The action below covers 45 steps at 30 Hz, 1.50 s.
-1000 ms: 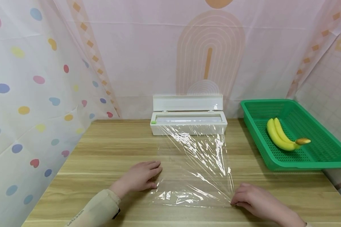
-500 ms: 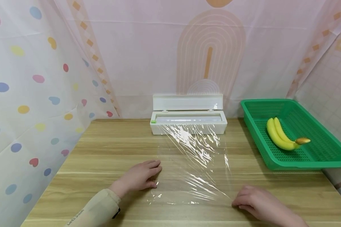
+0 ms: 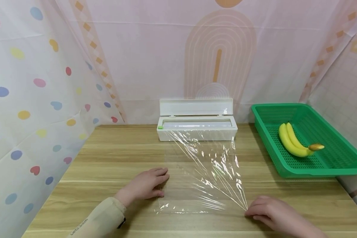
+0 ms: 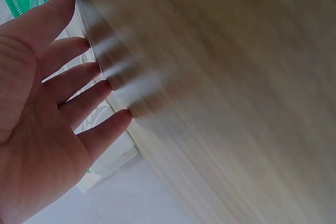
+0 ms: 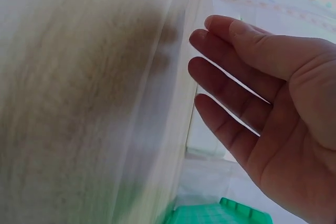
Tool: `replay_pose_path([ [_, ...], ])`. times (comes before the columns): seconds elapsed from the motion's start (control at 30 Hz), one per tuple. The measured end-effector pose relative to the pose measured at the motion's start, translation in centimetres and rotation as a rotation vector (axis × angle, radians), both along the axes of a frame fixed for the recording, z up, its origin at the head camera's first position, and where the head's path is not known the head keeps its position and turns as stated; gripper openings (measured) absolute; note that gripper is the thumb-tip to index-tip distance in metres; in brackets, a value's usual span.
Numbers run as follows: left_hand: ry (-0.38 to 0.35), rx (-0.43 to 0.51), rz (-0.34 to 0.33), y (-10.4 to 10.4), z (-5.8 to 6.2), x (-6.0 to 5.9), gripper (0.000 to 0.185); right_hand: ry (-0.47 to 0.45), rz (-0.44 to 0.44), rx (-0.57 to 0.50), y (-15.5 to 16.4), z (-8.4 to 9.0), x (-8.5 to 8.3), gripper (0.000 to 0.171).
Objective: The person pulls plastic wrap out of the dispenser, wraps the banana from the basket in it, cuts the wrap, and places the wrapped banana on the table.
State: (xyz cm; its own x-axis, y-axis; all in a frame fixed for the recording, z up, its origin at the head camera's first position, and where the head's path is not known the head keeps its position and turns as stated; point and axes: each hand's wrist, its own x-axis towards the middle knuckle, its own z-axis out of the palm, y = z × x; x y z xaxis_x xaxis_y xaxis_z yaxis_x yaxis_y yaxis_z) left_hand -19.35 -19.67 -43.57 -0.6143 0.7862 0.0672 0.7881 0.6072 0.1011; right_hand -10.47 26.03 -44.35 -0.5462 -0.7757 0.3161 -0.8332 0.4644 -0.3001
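We have a sheet of clear plastic cling film drawn out from the front of a white film dispenser and spread toward the person over the wood-grain table. The dispenser sits at the table's far edge, lid raised, the pale roll showing in its trough; a small green slider is at the left end of its front rim.

Left hand: palm down by the film's left edge, near the closest corner. From the left wrist we see the four fingers apart, thumb well clear of them, fingertips resting at the tabletop. How much film lies under them we cannot tell.

Right hand: at the film's near right corner, pinching it between thumb and forefinger. From the right wrist, thumb and forefinger are together, the other fingers slightly apart. Bright creases fan from this corner up toward the dispenser.

To the right we note a green plastic basket holding two yellow bananas joined at a brown stem, well apart from the film. A pale patterned curtain hangs behind; a beige sleeve covers the left forearm.
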Motion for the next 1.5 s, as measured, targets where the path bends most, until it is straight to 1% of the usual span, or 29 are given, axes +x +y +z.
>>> replay_pose_path([
  [0.13, -0.015, -0.016, 0.017, 0.0, 0.1, 0.0, 0.064, -0.058, -0.004, -0.013, 0.4, 0.1, 0.0, 0.033],
  [0.27, -0.010, -0.030, 0.025, 0.0, 0.1, 0.0, 0.065, -0.072, -0.021, -0.033, 0.9, 0.0, -0.1, 0.031],
  [0.47, -0.018, -0.041, 0.039, 0.0, 0.1, 0.0, 0.066, 0.016, -0.073, -0.063, 1.6, -0.4, -0.3, 0.029],
  [0.63, -0.008, -0.031, 0.031, 0.0, 0.1, 0.1, 0.066, 0.081, -0.110, -0.084, 1.4, -0.1, -0.6, 0.029],
  [0.8, -0.012, -0.030, 0.031, 0.0, 0.0, 0.0, 0.066, 0.107, -0.163, -0.094, 1.1, 0.1, -0.9, 0.032],
  [0.93, -0.011, -0.037, 0.034, 0.0, -0.1, 0.0, 0.067, 0.149, -0.209, -0.085, 0.9, 0.2, -0.9, 0.034],
  [1.17, -0.012, -0.032, 0.031, 0.1, -0.2, 0.0, 0.067, 0.197, -0.318, -0.077, 0.4, 0.6, -0.8, 0.037],
  [1.3, -0.006, -0.028, 0.026, 0.1, -0.2, 0.0, 0.067, 0.224, -0.348, -0.089, 0.3, 0.9, -0.9, 0.037],
  [1.5, -0.005, -0.029, 0.025, 0.1, -0.3, 0.0, 0.067, 0.254, -0.373, -0.134, 0.1, 1.5, -1.2, 0.036],
])
